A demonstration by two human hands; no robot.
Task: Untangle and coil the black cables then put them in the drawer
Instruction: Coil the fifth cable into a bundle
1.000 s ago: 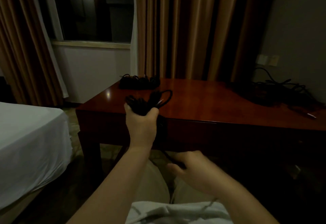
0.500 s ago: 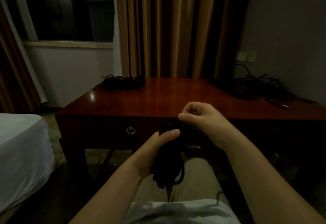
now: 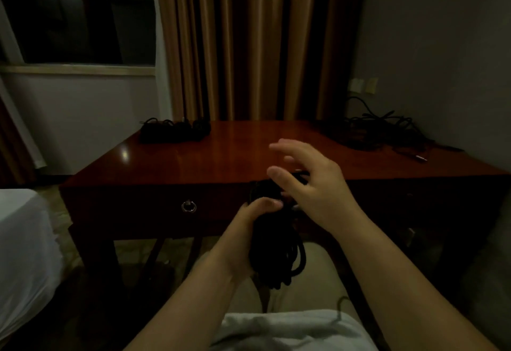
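Low in the frame's centre, the left hand (image 3: 250,229) grips the coil (image 3: 276,251) over the lap, thumb across its top. The right hand (image 3: 312,184), which half a second ago was closed at the coil's head, has let go; its fingers (image 3: 279,147) are now spread and hold nothing. I judge this cable wound and ready for the drawer (image 3: 188,206), shut at mid left. Beyond, the bench (image 3: 235,157) carries coiled cables (image 3: 174,129) at upper left and a tangle (image 3: 378,132) at upper right. Curtains, a dark window and a bed edge surround it.
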